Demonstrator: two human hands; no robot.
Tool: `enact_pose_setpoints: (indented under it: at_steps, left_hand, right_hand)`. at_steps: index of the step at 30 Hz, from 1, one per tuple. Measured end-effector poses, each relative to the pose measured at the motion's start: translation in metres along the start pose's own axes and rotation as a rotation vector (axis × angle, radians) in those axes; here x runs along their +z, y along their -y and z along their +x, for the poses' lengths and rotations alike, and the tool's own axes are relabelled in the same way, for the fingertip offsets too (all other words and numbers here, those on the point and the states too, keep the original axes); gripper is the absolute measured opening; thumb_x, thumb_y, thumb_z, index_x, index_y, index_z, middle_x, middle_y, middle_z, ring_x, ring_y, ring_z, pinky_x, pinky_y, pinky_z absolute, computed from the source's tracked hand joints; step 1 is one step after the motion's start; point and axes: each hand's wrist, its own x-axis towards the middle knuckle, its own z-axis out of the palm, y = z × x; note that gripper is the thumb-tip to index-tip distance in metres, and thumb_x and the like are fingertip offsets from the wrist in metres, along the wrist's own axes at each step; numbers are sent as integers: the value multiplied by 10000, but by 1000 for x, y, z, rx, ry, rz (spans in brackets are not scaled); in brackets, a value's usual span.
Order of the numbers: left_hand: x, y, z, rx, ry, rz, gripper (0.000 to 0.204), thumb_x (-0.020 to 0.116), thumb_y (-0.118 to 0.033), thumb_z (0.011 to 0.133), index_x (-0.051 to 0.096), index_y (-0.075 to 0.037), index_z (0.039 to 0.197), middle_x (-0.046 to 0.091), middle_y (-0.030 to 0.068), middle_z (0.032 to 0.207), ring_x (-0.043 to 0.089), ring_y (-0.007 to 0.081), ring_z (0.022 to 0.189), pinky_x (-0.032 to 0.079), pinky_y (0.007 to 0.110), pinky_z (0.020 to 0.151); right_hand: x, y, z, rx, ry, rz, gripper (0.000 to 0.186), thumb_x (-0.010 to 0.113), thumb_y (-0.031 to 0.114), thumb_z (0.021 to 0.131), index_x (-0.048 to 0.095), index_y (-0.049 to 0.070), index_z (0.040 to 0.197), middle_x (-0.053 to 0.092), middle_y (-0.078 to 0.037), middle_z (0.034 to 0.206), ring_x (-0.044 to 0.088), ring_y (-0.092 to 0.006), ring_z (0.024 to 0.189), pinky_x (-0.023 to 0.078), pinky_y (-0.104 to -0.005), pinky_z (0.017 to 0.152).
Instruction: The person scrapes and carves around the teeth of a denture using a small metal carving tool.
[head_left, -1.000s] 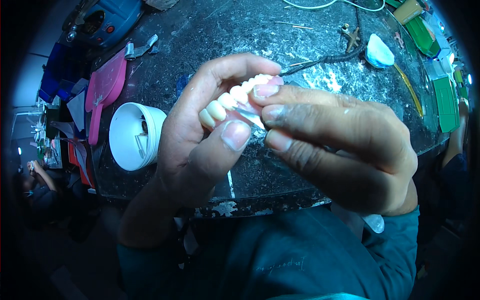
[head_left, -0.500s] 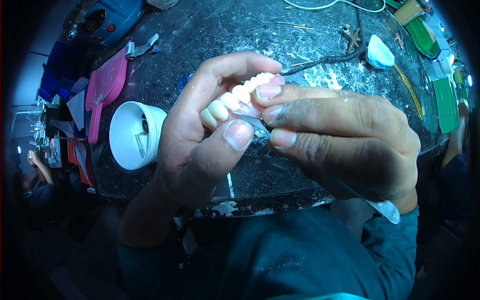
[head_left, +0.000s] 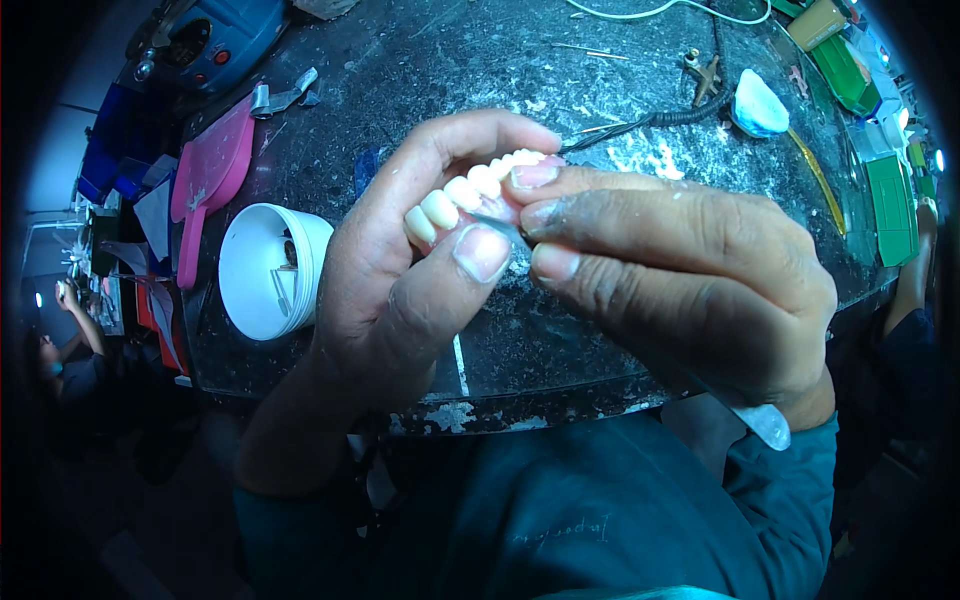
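Note:
My left hand [head_left: 400,290] holds a denture [head_left: 470,190] with a row of cream teeth on a pink base, thumb pressed near its lower edge and fingers curled behind it. My right hand [head_left: 680,270] grips a thin metal hand tool [head_left: 495,222] whose tip rests against the pink base just below the teeth. The tool's white handle end [head_left: 765,425] sticks out below my right wrist. Both hands are held close together above the front edge of a dark worktop [head_left: 480,60].
A white round cup [head_left: 265,270] with small tools stands at the left of the worktop, a pink flat tray [head_left: 205,185] behind it. A blue machine [head_left: 195,40] sits far left. A blue-white lump [head_left: 760,105], dark cable and green boxes [head_left: 890,200] lie right. Another person sits far left.
My hands stay almost still. The tool's white handle end has come into view below my right wrist and the tip has shifted slightly along the denture base.

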Motion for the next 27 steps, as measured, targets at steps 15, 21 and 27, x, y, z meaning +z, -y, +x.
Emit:
enact_pose_setpoints:
  at_steps: [15,21,27]
  left_hand:
    - [-4,1,0,-39,56,-77,623,487,-359,835,429,100,1253,588,187,1079,594,215,1007,453,335,924]
    - [-2,-1,0,-53,49,-33,623,498,-344,824,427,104,1251,578,189,1105,586,219,1020,451,344,930]
    - [-5,5,0,57,43,-39,640,523,-343,807,416,103,1253,552,211,1142,562,238,1070,437,355,954]
  right_hand:
    - [-5,-13,4,-289,121,-67,172,736,-75,693,690,-82,859,652,-231,959,688,-349,888,587,-427,790]
    - [-5,-12,-1,-267,87,-95,196,744,-74,689,684,-59,874,645,-214,985,685,-326,906,586,-407,797]
    - [-10,2,0,25,138,-35,355,751,-52,701,602,27,1013,641,-169,1021,654,-292,1003,585,-364,818]
